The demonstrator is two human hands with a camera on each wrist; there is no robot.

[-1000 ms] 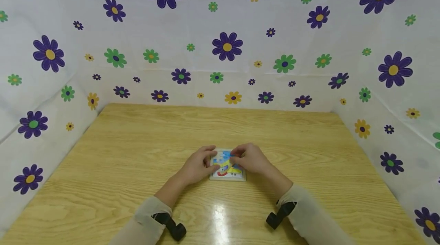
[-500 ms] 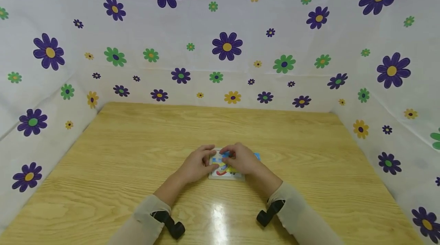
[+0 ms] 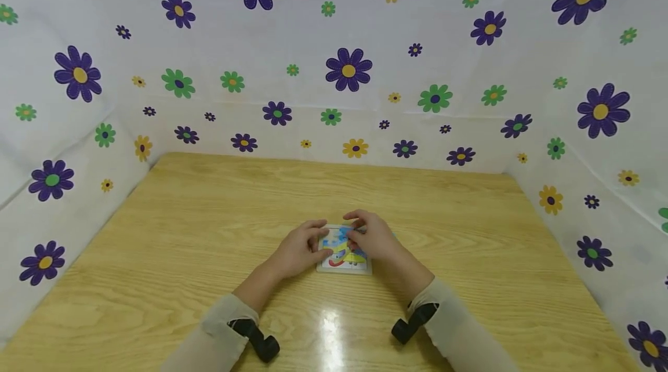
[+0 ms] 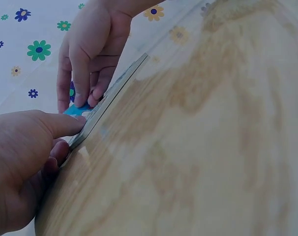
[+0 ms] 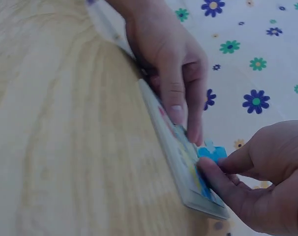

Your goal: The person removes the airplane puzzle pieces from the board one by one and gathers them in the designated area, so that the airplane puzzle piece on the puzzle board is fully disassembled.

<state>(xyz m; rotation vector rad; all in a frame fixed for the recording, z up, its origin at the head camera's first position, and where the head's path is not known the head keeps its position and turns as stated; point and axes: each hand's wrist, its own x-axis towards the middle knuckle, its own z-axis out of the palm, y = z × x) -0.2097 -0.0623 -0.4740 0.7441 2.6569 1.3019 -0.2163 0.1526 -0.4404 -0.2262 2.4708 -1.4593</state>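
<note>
A small jigsaw puzzle (image 3: 344, 271) in a pale frame lies on the table, with yellow, blue and red parts in its picture. At its left side, my left hand (image 3: 298, 250) holds the frame, thumb on the front part and fingers by the far corner. Over the right half, my right hand (image 3: 380, 240) pinches a blue puzzle piece (image 5: 214, 152) between thumb and finger. In the right wrist view the piece stands tilted just above the board's far edge. My right fingers hide part of the picture.
The wooden table (image 3: 209, 198) extends around the puzzle. A white cloth with printed flowers (image 3: 348, 70) rises at the back and both sides. A sliver of blue (image 3: 394, 234) shows just right of my right hand.
My right hand moved left across the puzzle, then slightly back right, with the blue piece showing at its fingertips now. My left hand has stayed at the frame.
</note>
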